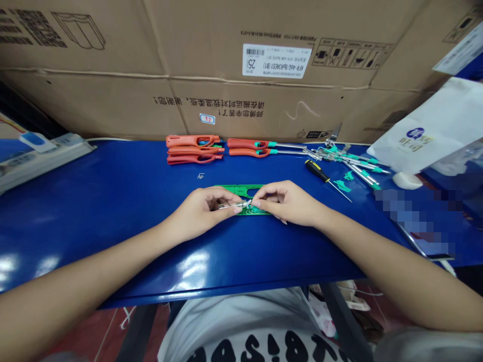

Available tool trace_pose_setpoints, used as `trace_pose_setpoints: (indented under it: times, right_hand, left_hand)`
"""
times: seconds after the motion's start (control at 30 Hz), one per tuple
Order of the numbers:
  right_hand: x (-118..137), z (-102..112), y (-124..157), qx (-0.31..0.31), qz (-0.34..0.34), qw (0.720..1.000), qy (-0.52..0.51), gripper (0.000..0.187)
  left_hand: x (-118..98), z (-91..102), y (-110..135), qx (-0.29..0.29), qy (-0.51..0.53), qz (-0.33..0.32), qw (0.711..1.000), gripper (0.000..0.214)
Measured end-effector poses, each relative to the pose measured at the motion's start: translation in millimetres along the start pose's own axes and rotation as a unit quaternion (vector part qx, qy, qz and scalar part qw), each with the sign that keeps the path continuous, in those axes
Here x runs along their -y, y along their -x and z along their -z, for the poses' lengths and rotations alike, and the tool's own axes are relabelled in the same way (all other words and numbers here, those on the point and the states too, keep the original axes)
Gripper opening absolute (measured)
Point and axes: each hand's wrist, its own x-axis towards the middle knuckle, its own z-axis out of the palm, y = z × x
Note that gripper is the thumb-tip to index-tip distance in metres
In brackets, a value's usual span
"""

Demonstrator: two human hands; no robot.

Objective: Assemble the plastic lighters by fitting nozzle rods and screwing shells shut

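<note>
My left hand (199, 210) is closed in a pinch around a slim, shiny tube-like part (231, 205) that points to the right. At its right end is a thin white tube or wire (249, 203), and the fingertips of my right hand (294, 201) pinch there. Whether those fingers grip the white tube or a small piece on it is hard to see. Beneath both hands lie two green lighter casing halves; the far half (237, 189) shows an opening, while the near half (247, 212) is partly covered by my fingers.
Orange lighter casings (194, 150) and orange lighters with metal stems (251, 148) lie behind. A screwdriver (319, 172), teal pieces (342, 186) and a pile of metal stems (358, 168) are to the right. A power strip (45, 156) is left; a cardboard box (211, 90) stands behind.
</note>
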Motion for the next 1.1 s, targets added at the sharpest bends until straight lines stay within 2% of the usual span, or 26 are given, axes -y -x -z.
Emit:
trace_pose_setpoints:
  times: [0.13,0.33,1.1]
  right_hand:
    - [1.5,-2.5,-0.6,-0.021,-0.016,1.0,-0.016,0.017]
    - [-2.0,-6.7,-2.2,-0.046,-0.017,0.998,-0.036,0.018]
    - [-5.2,-10.2,-6.5,-0.053,-0.004,0.994,-0.091,0.026]
  left_hand:
    - [2.0,-0.6,-1.3,0.003,-0.018,0.003,1.0,0.035]
    - [-1.2,-4.3,-0.2,-0.012,-0.039,-0.016,0.999,0.029]
    - [-3.4,-4.2,-0.1,-0.009,-0.033,-0.008,0.999,0.029]
